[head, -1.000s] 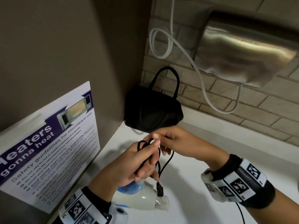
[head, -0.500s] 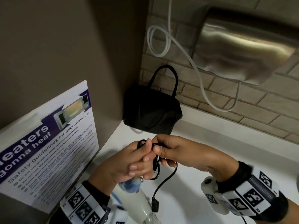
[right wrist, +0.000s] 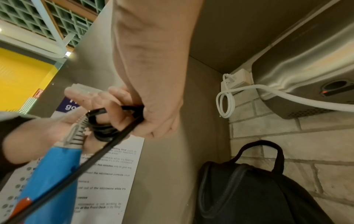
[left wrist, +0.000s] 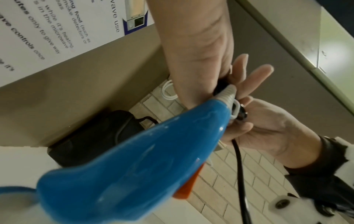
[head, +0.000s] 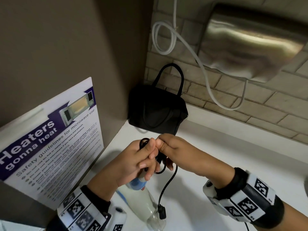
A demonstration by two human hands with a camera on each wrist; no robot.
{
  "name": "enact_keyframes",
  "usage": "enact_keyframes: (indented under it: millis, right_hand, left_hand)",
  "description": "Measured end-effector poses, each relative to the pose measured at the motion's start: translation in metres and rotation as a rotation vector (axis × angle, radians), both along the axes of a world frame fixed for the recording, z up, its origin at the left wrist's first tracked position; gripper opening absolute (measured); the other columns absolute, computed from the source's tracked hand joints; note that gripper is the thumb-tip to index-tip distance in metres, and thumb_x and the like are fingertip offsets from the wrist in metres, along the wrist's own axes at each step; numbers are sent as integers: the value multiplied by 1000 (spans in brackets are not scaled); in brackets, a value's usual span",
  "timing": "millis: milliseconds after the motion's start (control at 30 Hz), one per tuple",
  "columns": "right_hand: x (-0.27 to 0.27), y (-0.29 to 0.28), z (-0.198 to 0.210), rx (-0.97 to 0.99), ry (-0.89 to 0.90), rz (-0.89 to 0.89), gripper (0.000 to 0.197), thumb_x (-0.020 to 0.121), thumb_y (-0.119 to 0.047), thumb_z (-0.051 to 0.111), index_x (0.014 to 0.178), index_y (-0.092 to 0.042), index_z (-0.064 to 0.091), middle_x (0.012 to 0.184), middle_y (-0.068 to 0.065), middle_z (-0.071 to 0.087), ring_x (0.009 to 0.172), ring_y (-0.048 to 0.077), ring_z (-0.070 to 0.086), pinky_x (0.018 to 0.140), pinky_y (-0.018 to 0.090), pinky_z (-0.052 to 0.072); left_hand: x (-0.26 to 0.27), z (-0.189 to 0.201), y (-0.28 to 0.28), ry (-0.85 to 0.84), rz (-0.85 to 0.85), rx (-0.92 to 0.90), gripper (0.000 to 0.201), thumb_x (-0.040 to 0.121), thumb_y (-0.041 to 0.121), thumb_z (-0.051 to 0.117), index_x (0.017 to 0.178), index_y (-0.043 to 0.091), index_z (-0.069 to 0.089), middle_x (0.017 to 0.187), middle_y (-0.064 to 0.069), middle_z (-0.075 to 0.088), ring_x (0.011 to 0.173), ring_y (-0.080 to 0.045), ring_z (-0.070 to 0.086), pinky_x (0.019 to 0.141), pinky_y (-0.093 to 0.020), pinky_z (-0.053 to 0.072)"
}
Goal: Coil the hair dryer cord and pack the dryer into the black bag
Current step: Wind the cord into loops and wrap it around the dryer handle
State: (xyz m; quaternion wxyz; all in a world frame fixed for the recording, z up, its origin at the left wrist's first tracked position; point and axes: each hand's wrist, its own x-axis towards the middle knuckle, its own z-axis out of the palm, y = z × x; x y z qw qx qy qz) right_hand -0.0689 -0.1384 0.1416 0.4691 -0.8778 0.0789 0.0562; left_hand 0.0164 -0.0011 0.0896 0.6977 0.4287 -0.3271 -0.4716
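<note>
The blue and white hair dryer hangs from my left hand, which grips the handle end and the black cord loops together. My right hand pinches the cord beside the left thumb. A loose tail of cord drops to the black plug. In the right wrist view the coil sits at the grey strain relief. In the left wrist view the blue dryer handle fills the front. The black bag stands in the corner behind both hands, its handle up.
A microwave safety poster leans on the left wall. A steel hand dryer hangs on the brick wall, its white cable looped above the bag. The white counter runs right of my hands.
The hands have drawn closer together over the coil. The dryer body has swung to point down, and the loose tail with the plug hangs lower.
</note>
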Motion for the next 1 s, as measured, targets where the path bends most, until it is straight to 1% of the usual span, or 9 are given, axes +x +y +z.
enact_keyframes:
  millis: [100,200,300,400,533,633,700,867,1000]
  right_hand:
    - [-1,3,1,-50,-5,-18,44,99,-39,36,90,0,53,82,21,62,54,20,57,58,22,46]
    - [-4,2,4,9,12,-79,42,98,-40,39,89,-3,54,70,7,52,56,16,53,56,24,44]
    - [-6,-2,8,218,61,-133,31,98,-36,42,82,-14,56,70,0,47,56,8,43,48,18,37]
    - [-7,-6,9,369,97,-142,27,99,-30,42,86,-9,54,76,-1,52,51,4,35,44,13,29]
    - [-8,-7,12,568,164,-131,21,98,-29,46,95,-9,54,77,2,55,51,6,29,43,14,24]
    - [-8,-7,12,542,153,-96,28,99,-32,43,85,-13,58,74,1,49,52,6,24,45,17,20]
    - [-8,-6,9,502,128,-146,29,99,-35,44,87,-12,57,68,-2,47,50,6,25,46,17,22]
    - [-7,-2,3,502,82,-285,28,97,-42,45,91,-14,47,60,-7,42,47,4,31,47,17,26]
    - [-2,0,2,591,77,-361,30,97,-44,44,87,-16,46,50,-10,37,51,8,27,47,18,28]
  left_hand:
    - [-6,2,-2,-16,193,111,48,85,57,49,60,15,46,36,9,31,33,-11,41,65,-27,49]
    - [-2,3,-4,1,302,161,44,78,55,52,61,15,48,41,8,32,40,-10,36,68,-31,41]
    - [-1,3,-4,-14,245,168,40,86,51,47,67,16,47,48,9,30,46,-9,33,69,-30,34]
    - [-4,2,-5,-78,234,177,41,89,51,41,65,18,43,53,7,28,48,-9,29,57,-19,32]
    - [-4,3,-1,-97,238,179,43,88,54,40,64,17,40,53,6,26,46,-8,27,56,-20,31]
    - [-3,4,-1,-102,195,184,48,90,58,34,69,15,40,53,7,26,47,-8,28,66,-29,33]
    - [-1,4,0,-82,116,182,51,92,60,29,74,14,43,57,5,28,51,-9,33,64,-25,34]
    - [1,7,8,122,-69,98,39,96,40,32,91,6,50,65,3,40,66,-13,45,66,-22,42]
    - [-4,4,8,99,-69,48,28,95,30,33,91,7,49,66,5,41,69,-12,46,71,-18,44]
